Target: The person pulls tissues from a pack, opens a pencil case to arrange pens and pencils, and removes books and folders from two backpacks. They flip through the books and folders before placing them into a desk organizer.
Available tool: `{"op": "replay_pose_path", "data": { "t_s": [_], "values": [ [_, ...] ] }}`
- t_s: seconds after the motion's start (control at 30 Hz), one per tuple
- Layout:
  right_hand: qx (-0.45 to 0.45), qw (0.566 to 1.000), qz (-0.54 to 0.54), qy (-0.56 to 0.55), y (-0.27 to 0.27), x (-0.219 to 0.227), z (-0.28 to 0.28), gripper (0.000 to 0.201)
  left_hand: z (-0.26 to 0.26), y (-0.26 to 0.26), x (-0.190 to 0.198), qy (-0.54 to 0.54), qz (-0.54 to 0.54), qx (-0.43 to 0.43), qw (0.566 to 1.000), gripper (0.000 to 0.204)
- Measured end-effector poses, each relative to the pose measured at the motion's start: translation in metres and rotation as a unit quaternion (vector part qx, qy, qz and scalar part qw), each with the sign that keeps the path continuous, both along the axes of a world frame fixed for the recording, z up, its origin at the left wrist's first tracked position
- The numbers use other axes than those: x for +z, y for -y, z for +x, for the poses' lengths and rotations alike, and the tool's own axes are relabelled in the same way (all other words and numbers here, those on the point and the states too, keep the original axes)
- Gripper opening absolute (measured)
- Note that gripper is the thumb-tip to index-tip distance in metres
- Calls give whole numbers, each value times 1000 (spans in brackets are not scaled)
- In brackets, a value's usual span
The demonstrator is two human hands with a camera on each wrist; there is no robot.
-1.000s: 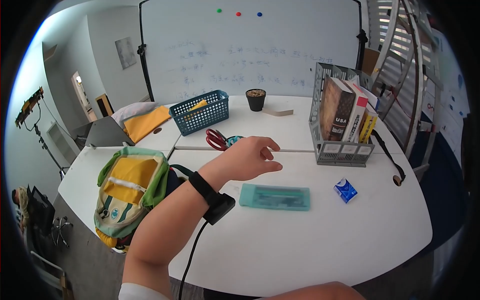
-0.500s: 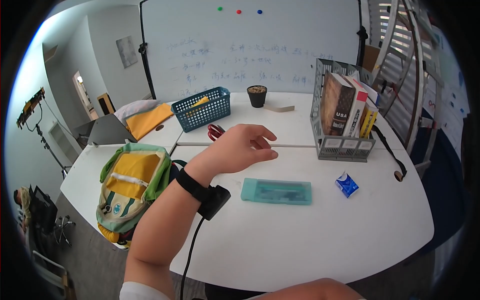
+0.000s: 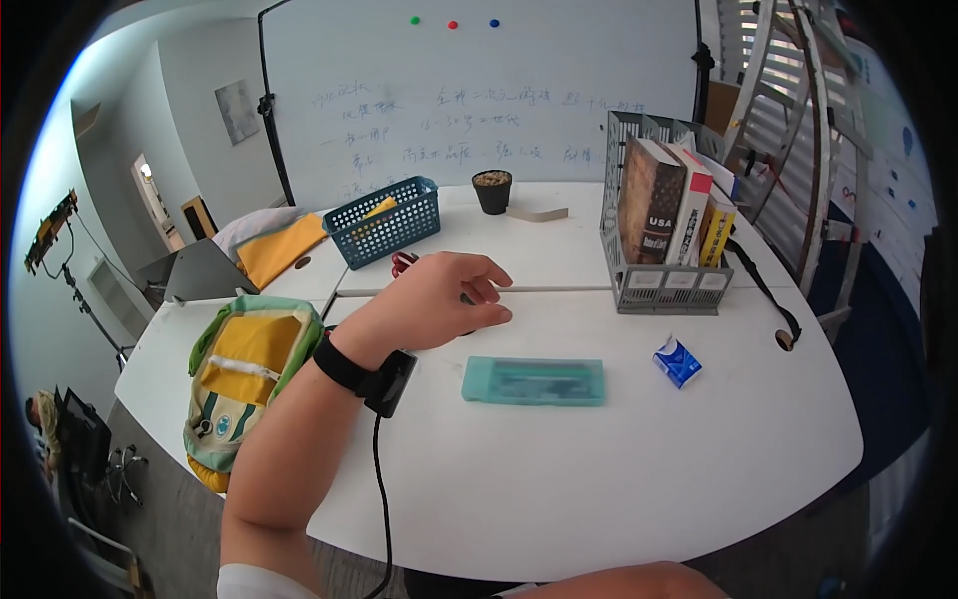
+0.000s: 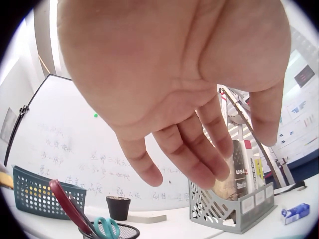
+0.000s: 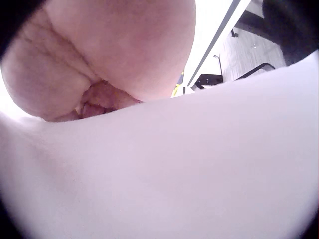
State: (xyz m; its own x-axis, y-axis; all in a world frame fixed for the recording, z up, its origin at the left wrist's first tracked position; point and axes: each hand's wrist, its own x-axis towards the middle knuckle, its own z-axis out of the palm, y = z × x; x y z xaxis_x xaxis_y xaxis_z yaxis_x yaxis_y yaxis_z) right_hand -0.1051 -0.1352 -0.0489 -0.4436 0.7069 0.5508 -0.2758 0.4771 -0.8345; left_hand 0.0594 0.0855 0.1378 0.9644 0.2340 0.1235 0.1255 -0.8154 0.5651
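My left hand (image 3: pixel 439 299) hovers above the table, palm down, its fingers loosely bent and nothing in them. Below and to its right lies a translucent teal pencil case (image 3: pixel 534 382). Behind the hand, red-handled scissors (image 4: pixel 70 205) and scissors with teal handles (image 4: pixel 106 227) stand in a black mesh cup (image 4: pixel 131 231), mostly hidden in the head view. A small blue-and-white packet (image 3: pixel 679 362) lies farther right. My right hand (image 5: pixel 124 45) appears only close up in the right wrist view, its fingers hidden behind white cloth. The right forearm (image 3: pixel 619 581) crosses the bottom of the head view.
A green-and-yellow backpack (image 3: pixel 249 384) sits at the left. Toward the back are a blue perforated basket (image 3: pixel 384 240), a small potted plant (image 3: pixel 492 197) and a grey file rack (image 3: pixel 669 290) of books (image 3: pixel 654 200). A whiteboard (image 3: pixel 479 60) stands behind the table.
The head view has swung slightly to the right. My left hand has drawn a little to the left, away from the space over the pencil case. The objects stay where they were.
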Motion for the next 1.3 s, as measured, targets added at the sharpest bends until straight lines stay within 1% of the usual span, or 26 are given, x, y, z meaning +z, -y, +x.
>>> {"op": "replay_pose_path", "data": {
  "t_s": [0.03, 0.07, 0.1, 0.13, 0.23, 0.37, 0.43, 0.47, 0.53, 0.57, 0.6, 0.67, 0.7, 0.77, 0.87, 0.9, 0.97, 1.03, 1.07, 1.1, 1.13, 1.17, 1.2, 1.23, 1.27, 1.3],
  "values": [
    [-36, 982, 178, -41, -6, -1, 2, 28, 1, -4, -3, 14, 12, -8, 1000, 42],
    [-38, 983, 177, -41, -4, -1, 4, 28, 1, -7, -6, 13, 10, -10, 1000, 42],
    [24, 1000, -2, 3, -3, 20, 15, 28, 2, -10, -8, 10, 12, -13, 1000, 41],
    [86, 979, -181, 45, -1, 32, 20, 27, 5, -12, -11, 7, 15, -17, 1000, 41],
    [68, 970, -230, 33, 1, 33, 15, 29, 11, -18, -18, -5, -24, 7, 1000, 40],
    [54, 966, -249, 52, 11, 41, 24, 28, 11, -22, -22, 2, -12, 1, 1000, 40],
    [108, 901, -404, -119, 17, 49, 32, 34, 9, -19, -19, 14, -43, 20, 999, 40],
    [108, 901, -404, -120, 14, 43, 36, 34, 8, -16, -15, 14, -43, 20, 999, 40],
    [131, 890, -426, -93, 4, 30, 44, 47, 6, -11, -8, -5, -37, 36, 999, 36],
    [90, 909, -403, -63, 3, 29, 44, 56, 6, -13, -8, -5, -37, 38, 999, 36],
    [91, 908, -403, -63, 2, 36, 48, 56, 6, -16, -9, 0, -40, 36, 999, 37],
    [-7, 943, -334, 5, 1, 51, 57, 54, 6, -15, -10, 5, -43, 31, 999, 38],
    [-8, 943, -334, 4, -1, 47, 54, 54, 4, -12, -9, 1, -46, 36, 998, 38],
    [-142, 948, -285, -14, -7, 35, 48, 56, 3, -10, -10, -3, -48, 41, 998, 37],
    [-142, 933, -330, -31, -13, 50, 57, 56, 2, -11, -17, 3, -47, 22, 999, 38],
    [-48, 913, -405, -35, -26, 29, 50, 41, 3, -11, -19, -10, -64, 19, 998, 39],
    [-29, 912, -409, -21, -32, 27, 52, 41, 4, -11, -28, -23, -81, 12, 996, 40],
    [-13, 910, -413, -8, -31, 35, 58, 43, 8, -15, -43, -68, -15, -36, 997, 55],
    [-16, 910, -412, 42, -23, 43, 63, 48, 9, -13, -52, -68, -14, -39, 997, 55],
    [-18, 907, -410, 92, -15, 51, 71, 55, 11, -10, -63, -95, 15, -36, 995, 63],
    [29, 904, -398, 153, -7, 63, 86, 55, 11, -9, -76, -122, 42, -34, 991, 71],
    [77, 895, -384, 214, 1, 73, 107, 54, 13, -10, -88, -154, 58, -56, 985, 91],
    [93, 892, -370, 242, 10, 77, 126, 54, 8, 4, -84, -183, 71, -56, 979, 100],
    [111, 888, -356, 268, 19, 81, 146, 54, 6, 7, -95, -178, 72, -60, 980, 101],
    [95, 889, -342, 290, 28, 94, 171, 50, 5, 8, -106, -173, 71, -63, 980, 103],
    [43, 931, -308, 190, 40, 52, 186, 39, 5, 10, -115, -171, 69, -64, 981, 103]
  ]
}}
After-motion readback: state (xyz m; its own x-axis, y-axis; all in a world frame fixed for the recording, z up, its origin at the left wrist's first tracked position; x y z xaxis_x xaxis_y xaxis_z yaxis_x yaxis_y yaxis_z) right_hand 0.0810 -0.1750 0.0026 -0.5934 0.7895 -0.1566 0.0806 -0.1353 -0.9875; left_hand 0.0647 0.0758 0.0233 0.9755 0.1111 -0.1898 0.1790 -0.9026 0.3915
